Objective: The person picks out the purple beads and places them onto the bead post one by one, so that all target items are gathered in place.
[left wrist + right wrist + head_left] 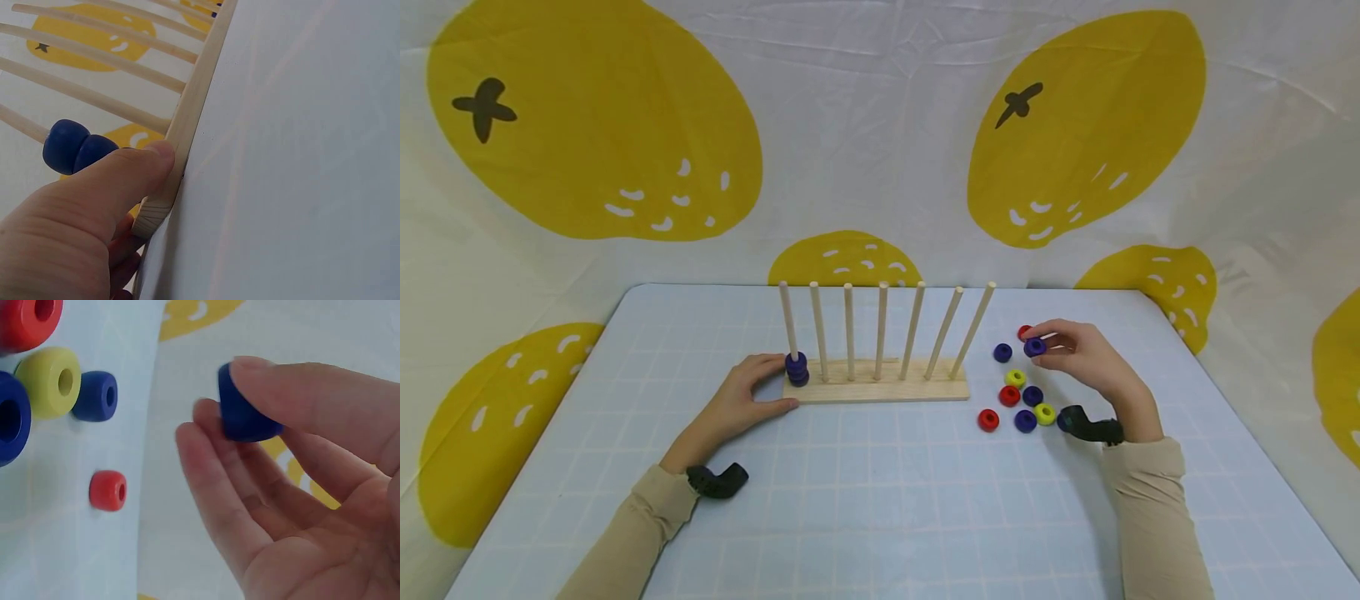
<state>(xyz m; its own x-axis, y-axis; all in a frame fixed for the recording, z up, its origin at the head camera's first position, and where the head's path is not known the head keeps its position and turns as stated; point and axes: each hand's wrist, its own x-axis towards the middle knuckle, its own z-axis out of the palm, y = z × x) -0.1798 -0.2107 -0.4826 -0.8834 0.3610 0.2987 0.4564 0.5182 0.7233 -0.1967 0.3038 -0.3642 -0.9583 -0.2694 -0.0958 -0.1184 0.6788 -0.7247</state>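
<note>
Near the far edge of the tabletop (880, 500), the left end of the wooden base (880, 392) is gripped by the left hand (733, 408), thumb in front and fingers round the end, presumably so that sliding is prevented. Blue beads (797, 369) are stacked low on the leftmost peg (787, 317), by which they are threaded; no beads are carried by the other six pegs (881, 333). Between the base and the tabletop's right edge, red beads (988, 419), yellow beads (1016, 378) and loose blue beads (1025, 421) are scattered. Farthest right, a single blue bead (1034, 347) is pinched between thumb and fingers by the right hand (1086, 358), raised off the tabletop, apparently by its sides so that the hole is left uncovered.
</note>
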